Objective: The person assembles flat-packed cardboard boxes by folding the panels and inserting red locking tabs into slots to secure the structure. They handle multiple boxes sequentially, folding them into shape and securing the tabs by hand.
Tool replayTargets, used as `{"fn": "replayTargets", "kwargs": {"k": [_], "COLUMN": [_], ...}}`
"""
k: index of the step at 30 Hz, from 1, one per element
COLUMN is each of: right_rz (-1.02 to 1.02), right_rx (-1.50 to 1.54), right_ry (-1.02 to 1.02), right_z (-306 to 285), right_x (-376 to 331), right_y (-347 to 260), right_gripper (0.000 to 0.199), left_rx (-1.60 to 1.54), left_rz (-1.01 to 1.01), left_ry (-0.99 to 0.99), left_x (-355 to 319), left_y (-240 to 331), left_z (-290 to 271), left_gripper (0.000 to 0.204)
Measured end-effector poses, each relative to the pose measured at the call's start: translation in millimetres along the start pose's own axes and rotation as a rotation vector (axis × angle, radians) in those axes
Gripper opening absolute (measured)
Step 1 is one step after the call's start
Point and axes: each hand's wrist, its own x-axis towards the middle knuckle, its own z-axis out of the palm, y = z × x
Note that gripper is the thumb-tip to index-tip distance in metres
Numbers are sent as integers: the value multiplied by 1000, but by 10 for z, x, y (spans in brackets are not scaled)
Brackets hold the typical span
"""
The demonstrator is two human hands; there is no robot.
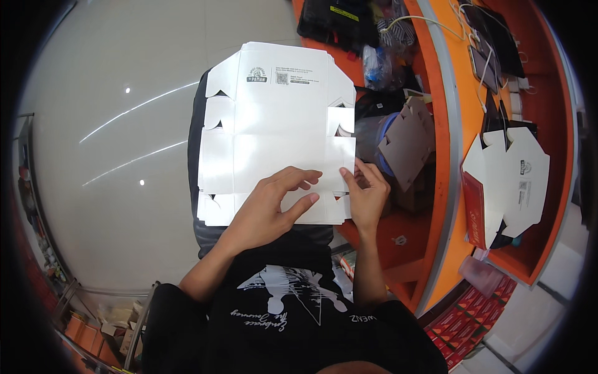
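A flat white die-cut carton blank (280, 118), with crease lines, side notches and a small black print near its far end, lies in front of me on a dark padded surface (198, 134). More sheets seem to lie under it. Over its near part hovers my left hand (271, 202), fingers apart and bent, with nothing in it. My right hand (369, 190) pinches the blank's right edge between thumb and fingers, close to a notch.
To the right stands an orange counter (458, 137) with open shelves. On it are another white carton piece (514, 181), a red packet (473, 212), a phone (484, 67) and cables. A brown cardboard piece (408, 143) and a black case (336, 25) stand nearer. Grey floor tiles (131, 156) extend left.
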Motion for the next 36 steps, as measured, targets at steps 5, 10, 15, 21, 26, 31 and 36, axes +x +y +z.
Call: {"fn": "replayTargets", "kwargs": {"k": [5, 10, 15, 21, 26, 31, 36], "right_rz": [-326, -357, -360, -568, -338, -11, -356], "right_rx": [-231, -240, -163, -144, 111, 476, 125], "right_ry": [134, 66, -245, -567, -399, -284, -170], "right_z": [-31, -50, -111, -300, -336, -178, 15], "right_x": [-2, -102, -250, -148, -284, -449, -463], "right_y": [-29, -406, -776, -1018, -823, -662, -878], "right_gripper": [24, 24, 39, 74, 70, 30, 22], "left_rx": [-14, -191, -310, -351, -671, -632, -583], "left_rz": [-17, -36, -87, -86, -140, -87, -121], "left_ry": [8, 37, 135, 256, 415, 502, 471], "left_x": [18, 79, 195, 200, 215, 276, 272], "left_y": [-34, -70, 20, -33, -41, -26, -29], "left_z": [-11, 84, 225, -22, -168, -179, -80], "left_gripper": [33, 36, 42, 37, 33, 34, 32]}}
